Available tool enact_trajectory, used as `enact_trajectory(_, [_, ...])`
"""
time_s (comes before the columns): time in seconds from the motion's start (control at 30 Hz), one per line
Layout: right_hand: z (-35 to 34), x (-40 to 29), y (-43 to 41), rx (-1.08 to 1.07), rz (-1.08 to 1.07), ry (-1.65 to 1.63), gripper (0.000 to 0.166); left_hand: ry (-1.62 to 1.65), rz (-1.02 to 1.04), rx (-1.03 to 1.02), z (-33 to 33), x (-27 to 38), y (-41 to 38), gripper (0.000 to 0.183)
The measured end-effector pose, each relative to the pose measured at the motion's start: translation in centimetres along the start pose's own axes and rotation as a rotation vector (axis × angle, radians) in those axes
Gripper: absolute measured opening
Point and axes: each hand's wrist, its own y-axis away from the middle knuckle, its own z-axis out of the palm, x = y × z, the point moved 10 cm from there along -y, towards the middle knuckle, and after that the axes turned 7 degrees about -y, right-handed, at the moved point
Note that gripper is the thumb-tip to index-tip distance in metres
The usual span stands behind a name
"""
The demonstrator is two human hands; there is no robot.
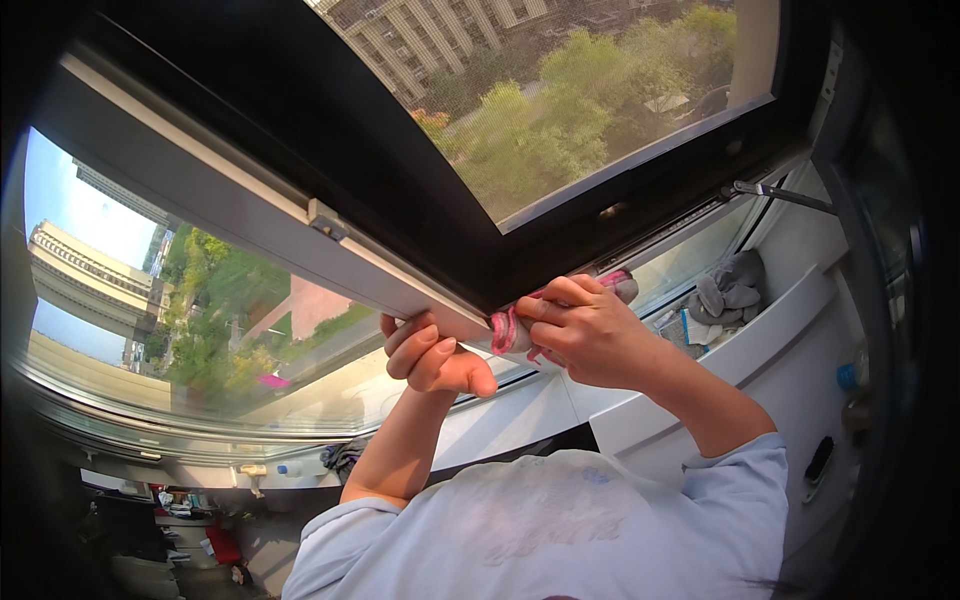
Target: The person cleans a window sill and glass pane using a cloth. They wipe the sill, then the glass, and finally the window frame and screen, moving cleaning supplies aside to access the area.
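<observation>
In front of me an opened window sash (255, 217) slants across the view, its dark inner frame (517, 259) facing up. My left hand (431, 356) is curled around the lower corner end of the sash's pale edge, thumb pointing right. A pink and grey cloth (511, 334) is bunched in my right hand (574, 322), pressed against the underside of the dark frame beside that corner. One end of the cloth sticks out past my fingers on the right. My right fingertips are partly hidden by the cloth.
A metal stay arm (780, 195) links the frame to the right side. Grey rags (726, 289) lie on the sill behind a white ledge (720, 345). A black-bristled brush (819, 459) lies at lower right. A window handle (253, 471) and a plastic bottle (291, 469) are at lower left.
</observation>
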Motion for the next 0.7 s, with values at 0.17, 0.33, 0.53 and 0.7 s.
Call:
enact_trajectory(0.17, [-7.0,3.8,2.4,0.136,0.187,-0.068,0.014,0.007,0.000,0.028,-0.4,0.1,0.1,0.057])
enact_trajectory(0.33, [-10.5,1.9,0.4,0.614,0.128,-0.011,0.014,-0.005,0.021,0.016,-0.3,0.5,0.6,0.048])
enact_trajectory(0.53, [-0.7,0.5,-4.6,0.108,0.051,-0.087,0.034,-0.024,0.014,0.055,-0.3,0.4,0.7,0.042])
enact_trajectory(0.7, [-0.3,1.2,-4.3,-0.023,0.018,-0.006,0.028,-0.029,0.002,-0.024,-0.2,0.3,0.8,0.038])
